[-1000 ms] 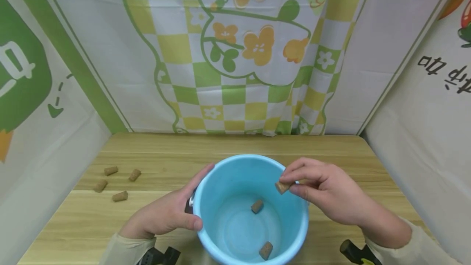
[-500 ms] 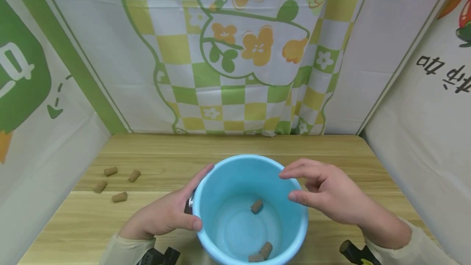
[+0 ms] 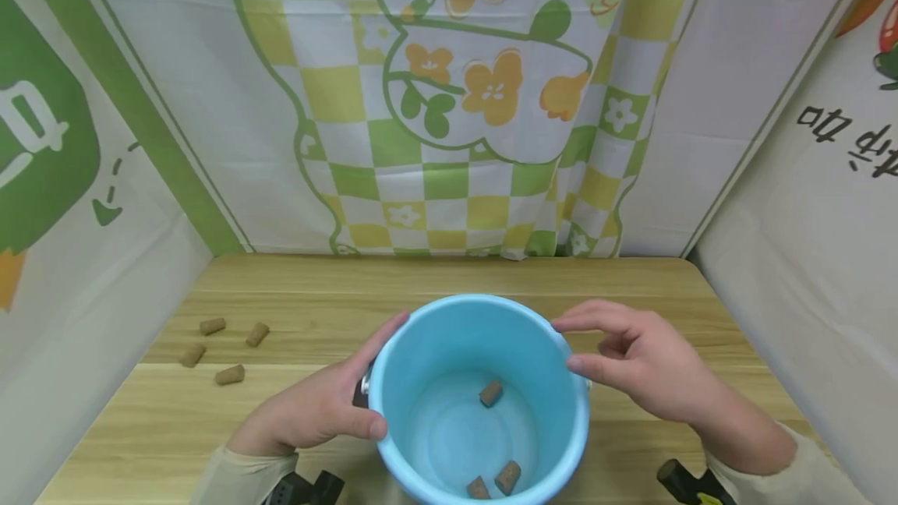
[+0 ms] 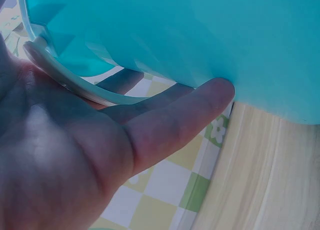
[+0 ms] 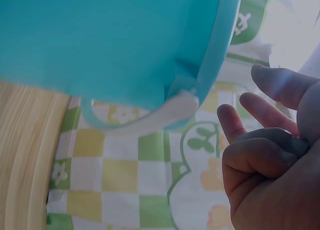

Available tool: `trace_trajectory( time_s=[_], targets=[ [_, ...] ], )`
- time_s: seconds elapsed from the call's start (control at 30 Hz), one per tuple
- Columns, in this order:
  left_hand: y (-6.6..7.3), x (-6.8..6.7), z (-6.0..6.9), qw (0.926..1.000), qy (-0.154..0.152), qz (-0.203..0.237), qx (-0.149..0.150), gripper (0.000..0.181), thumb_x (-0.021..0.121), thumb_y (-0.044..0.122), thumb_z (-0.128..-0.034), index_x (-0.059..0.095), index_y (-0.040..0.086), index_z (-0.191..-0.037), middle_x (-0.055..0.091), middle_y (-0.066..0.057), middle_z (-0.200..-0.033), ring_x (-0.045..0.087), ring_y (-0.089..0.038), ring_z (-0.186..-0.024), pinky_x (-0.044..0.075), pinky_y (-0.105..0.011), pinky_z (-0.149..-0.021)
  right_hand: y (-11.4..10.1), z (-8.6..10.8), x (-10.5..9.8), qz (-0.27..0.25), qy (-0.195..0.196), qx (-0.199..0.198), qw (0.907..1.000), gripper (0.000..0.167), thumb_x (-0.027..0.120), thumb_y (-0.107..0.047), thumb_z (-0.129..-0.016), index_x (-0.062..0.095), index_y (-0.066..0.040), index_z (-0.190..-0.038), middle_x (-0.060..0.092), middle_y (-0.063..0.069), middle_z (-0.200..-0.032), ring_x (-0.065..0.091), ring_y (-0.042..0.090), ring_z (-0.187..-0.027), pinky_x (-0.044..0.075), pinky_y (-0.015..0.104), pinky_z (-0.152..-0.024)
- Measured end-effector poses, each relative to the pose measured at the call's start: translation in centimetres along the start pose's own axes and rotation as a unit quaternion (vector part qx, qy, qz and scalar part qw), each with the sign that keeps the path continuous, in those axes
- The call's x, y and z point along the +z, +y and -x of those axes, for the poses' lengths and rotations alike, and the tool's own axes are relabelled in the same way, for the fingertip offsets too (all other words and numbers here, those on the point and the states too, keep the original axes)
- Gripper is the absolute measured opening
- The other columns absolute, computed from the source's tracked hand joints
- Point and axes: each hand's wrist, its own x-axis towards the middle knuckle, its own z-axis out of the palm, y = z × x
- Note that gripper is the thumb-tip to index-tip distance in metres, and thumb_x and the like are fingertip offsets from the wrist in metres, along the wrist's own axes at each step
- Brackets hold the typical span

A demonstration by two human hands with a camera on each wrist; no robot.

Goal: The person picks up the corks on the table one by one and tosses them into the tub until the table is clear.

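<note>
A light-blue bucket stands at the table's near edge, its mouth facing up. Three corks lie on its floor: one cork toward the back, another cork near the front, and a third cork beside that one. My left hand holds the bucket's left side, thumb at the rim and fingers along the outer wall; the left wrist view shows the fingers passing under the handle. By the right rim, my right hand holds nothing, its thumb and forefinger apart and other fingers bent.
Several corks lie on the wooden table at the left, among them a cork nearest the bucket. A checkered floral cloth hangs behind the table. White printed panels flank it on both sides.
My right hand let go of a cork, which dropped into the bucket and shifted slightly on its floor. That hand then drew back to the right. My left hand stayed in place.
</note>
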Motion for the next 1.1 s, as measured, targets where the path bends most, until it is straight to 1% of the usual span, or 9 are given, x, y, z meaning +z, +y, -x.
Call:
trace_trajectory(
  time_s=[0.1,0.27,0.33,0.47,0.63,0.67,0.8,0.87,1.1],
  targets=[
    [0.0,0.1,0.0,1.0000,0.002,-0.002,-0.007,0.111,0.081,0.035,-0.0853,-0.002,0.037,-0.160,0.029,-0.018,-0.154,0.045,-0.041,-0.127,0.046,-0.041,-0.098,0.7,0.4,-0.5,0.005,0.015,0.019,0.9997,0.032,0.076,-0.010,-0.089,0.072,-0.019,-0.120,0.065,-0.003,-0.119,0.043,0.005,-0.047,0.044,0.028,-0.044],
    [-0.1,0.0,0.1,0.9999,0.002,-0.006,-0.009,0.111,0.081,0.034,-0.0850,-0.002,0.037,-0.160,0.030,-0.019,-0.153,0.047,-0.040,-0.126,0.046,-0.039,-0.097,1.8,1.3,-1.4,0.014,0.033,0.068,0.9970,0.031,0.075,-0.014,-0.092,0.071,-0.018,-0.122,0.064,0.000,-0.125,0.066,0.014,-0.093,0.055,0.031,-0.070],
    [-0.2,0.0,0.0,1.0000,0.002,-0.007,-0.006,0.111,0.081,0.034,-0.0854,-0.001,0.036,-0.160,0.029,-0.019,-0.154,0.046,-0.041,-0.126,0.045,-0.039,-0.098,2.1,1.6,-1.8,0.009,0.037,0.095,0.9947,0.031,0.074,-0.017,-0.093,0.070,-0.017,-0.124,0.063,0.002,-0.127,0.066,0.017,-0.101,0.056,0.031,-0.068],
    [-0.1,-0.1,0.0,1.0000,0.001,-0.003,-0.009,0.111,0.081,0.035,-0.0853,-0.001,0.037,-0.160,0.029,-0.018,-0.154,0.045,-0.041,-0.128,0.045,-0.039,-0.099,2.8,2.3,-2.6,-0.012,0.044,0.130,0.9904,0.034,0.072,-0.019,-0.094,0.068,-0.014,-0.128,0.062,0.008,-0.130,0.071,0.021,-0.086,0.056,0.031,-0.067],
    [0.1,0.0,0.0,0.9999,0.000,0.002,-0.013,0.111,0.080,0.036,-0.0853,-0.002,0.038,-0.160,0.028,-0.017,-0.155,0.044,-0.040,-0.129,0.044,-0.040,-0.099,4.1,3.0,-3.7,-0.033,0.044,0.146,0.9877,0.037,0.069,-0.018,-0.097,0.065,-0.013,-0.133,0.063,0.005,-0.131,0.071,0.022,-0.090,0.054,0.032,-0.077],
    [0.1,0.0,0.0,0.9999,0.000,0.000,-0.011,0.111,0.080,0.036,-0.0855,-0.002,0.037,-0.160,0.028,-0.017,-0.155,0.043,-0.041,-0.129,0.044,-0.040,-0.100,4.4,3.2,-4.0,-0.044,0.043,0.147,0.9872,0.038,0.068,-0.016,-0.097,0.063,-0.013,-0.135,0.063,0.002,-0.130,0.071,0.018,-0.080,0.055,0.030,-0.069],
    [0.1,0.0,0.0,0.9999,0.002,-0.002,-0.017,0.111,0.081,0.036,-0.0853,-0.002,0.038,-0.160,0.028,-0.016,-0.155,0.044,-0.039,-0.129,0.044,-0.039,-0.100,6.0,3.9,-5.2,-0.090,0.045,0.126,0.9869,0.041,0.061,-0.004,-0.099,0.057,-0.006,-0.140,0.063,-0.007,-0.129,0.038,0.014,-0.041,0.036,0.029,-0.039],
    [0.1,0.0,0.0,0.9999,0.001,0.000,-0.017,0.111,0.081,0.035,-0.0851,-0.002,0.038,-0.160,0.028,-0.016,-0.155,0.044,-0.039,-0.128,0.044,-0.040,-0.100,6.8,4.4,-5.7,-0.117,0.049,0.117,0.9850,0.043,0.058,0.002,-0.099,0.055,-0.005,-0.142,0.062,-0.007,-0.129,0.019,0.021,-0.040,0.023,0.035,-0.033],
    [0.2,0.0,0.0,1.0000,-0.003,0.006,-0.006,0.111,0.081,0.034,-0.0856,-0.002,0.037,-0.160,0.027,-0.018,-0.155,0.044,-0.041,-0.128,0.045,-0.041,-0.099,10.2,6.0,-7.5,-0.239,0.014,0.080,0.9677,0.053,0.044,0.012,-0.101,0.046,-0.009,-0.150,0.055,-0.003,-0.140,0.014,0.022,-0.044,0.014,0.038,-0.037]
  ],
)
